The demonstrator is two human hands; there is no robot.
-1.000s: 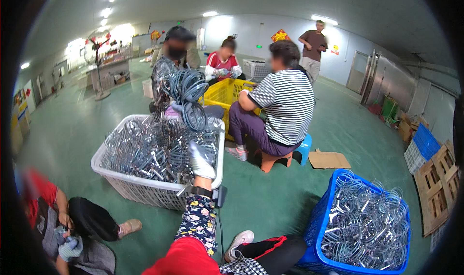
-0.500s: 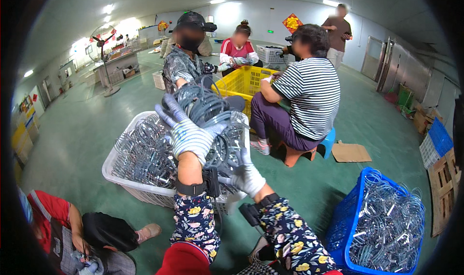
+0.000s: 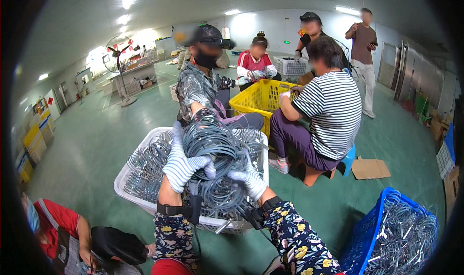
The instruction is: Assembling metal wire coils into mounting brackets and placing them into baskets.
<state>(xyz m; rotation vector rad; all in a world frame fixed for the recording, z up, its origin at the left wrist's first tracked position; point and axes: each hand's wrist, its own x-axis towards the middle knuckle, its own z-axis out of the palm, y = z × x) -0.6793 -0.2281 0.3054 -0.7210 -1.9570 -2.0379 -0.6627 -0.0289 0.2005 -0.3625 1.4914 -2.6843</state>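
Note:
A big bundle of coiled grey cables (image 3: pixel 217 142) is between my hands, above a white plastic basket (image 3: pixel 126 188). My left hand (image 3: pixel 182 166), in a white striped glove, grips the bundle's left side, its thumb pressed across the loops. On the lower right, my right hand (image 3: pixel 250 177), gloved too, is closed around the loops; some of its fingers are hidden behind them. A few ends hang down, one with a silvery metal tip (image 3: pixel 223 226). More coils with metal ends fill the basket below. A co-worker's bare forearm (image 3: pixel 197 107) reaches toward the far side of the bundle.
A blue basket (image 3: pixel 360 241) heaped with similar cables stands at the lower right. Co-workers sit around a yellow crate (image 3: pixel 246 101) ahead. Another person (image 3: pixel 60 226) sits low on the left. Flat cardboard (image 3: pixel 369 169) lies on the green floor beside a blue stool (image 3: pixel 349 160).
Both hands have closed in on the cable bundle; my left hand's spread fingers now wrap it. The view has shifted, and another co-worker behind the yellow crate shows more fully.

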